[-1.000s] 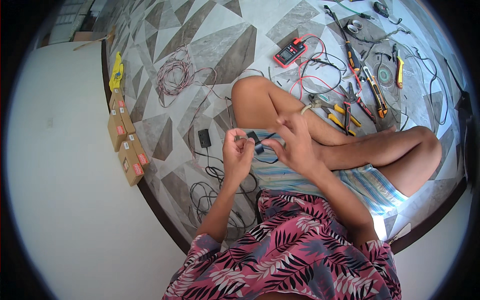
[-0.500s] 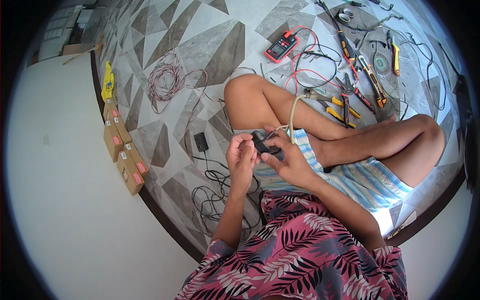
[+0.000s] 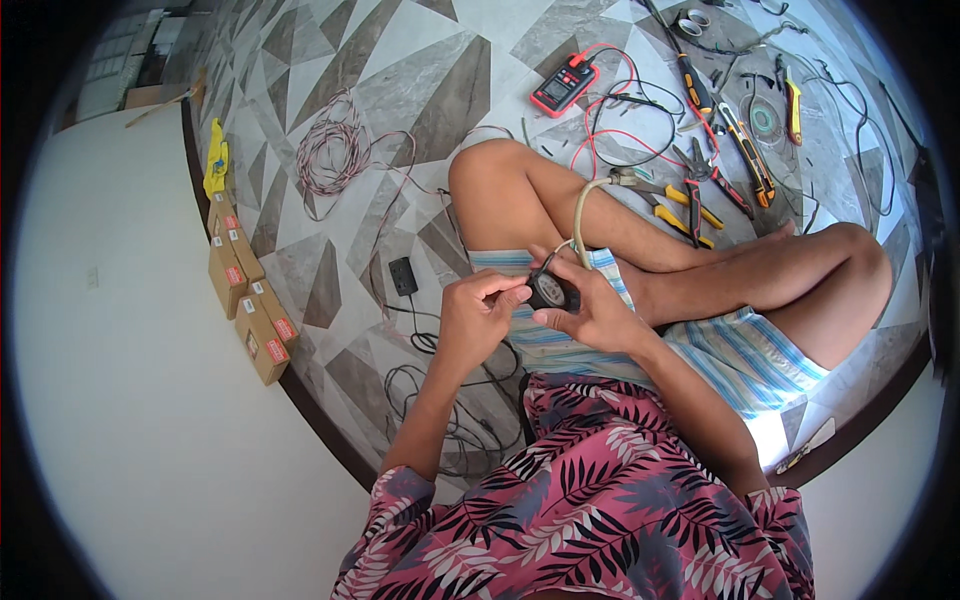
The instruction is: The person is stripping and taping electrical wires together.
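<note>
My right hand (image 3: 590, 315) holds a small black device (image 3: 547, 293), with a pale round label facing up, above my lap. My left hand (image 3: 485, 315) is closed in a pinch at the device's left side; what its fingertips hold is too small to make out. A thin dark wire and a pale wire run by the device's top. A thick cream cable (image 3: 582, 220) arches from near my right hand over my leg to the pliers (image 3: 708, 216) with yellow handles. Red-black pliers (image 3: 728, 195) lie beside them on the tiles.
A red multimeter (image 3: 560, 92), utility knife (image 3: 748, 155), yellow-handled tool (image 3: 795, 115) and scattered cables lie ahead and right. A pink-white wire coil (image 3: 330, 160), black box (image 3: 403, 276) and tangled black cable lie left. Cardboard boxes (image 3: 262, 335) line the white wall.
The black device has turned in my fingers to show its pale label. My left hand has shifted to its left edge. The cream cable came into clearer view after one second ago.
</note>
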The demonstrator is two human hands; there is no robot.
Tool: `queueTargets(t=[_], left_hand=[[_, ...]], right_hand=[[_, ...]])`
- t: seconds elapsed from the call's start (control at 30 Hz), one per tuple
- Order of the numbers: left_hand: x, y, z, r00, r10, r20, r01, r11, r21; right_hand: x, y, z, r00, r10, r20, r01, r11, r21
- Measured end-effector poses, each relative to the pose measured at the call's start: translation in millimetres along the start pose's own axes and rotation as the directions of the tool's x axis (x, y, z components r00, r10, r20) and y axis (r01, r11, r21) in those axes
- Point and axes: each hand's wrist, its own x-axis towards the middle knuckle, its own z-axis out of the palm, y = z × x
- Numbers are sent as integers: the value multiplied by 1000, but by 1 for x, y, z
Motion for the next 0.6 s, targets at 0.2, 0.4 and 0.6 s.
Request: queueTargets(t=[0.2, 0.4, 0.6], left_hand=[[0, -7, 5, 972, 227, -63, -207, 950, 235], [0, -11, 14, 994, 60, -94, -42, 982, 183], [2, -10, 9, 999, -40, -8, 40, 999, -12]], right_hand=[[3, 5, -2, 990, -114, 84, 121, 989, -90], [5, 1, 0, 999, -49, -21, 47, 997, -60], [7, 4, 1, 987, -163, -12, 160, 978, -131]])
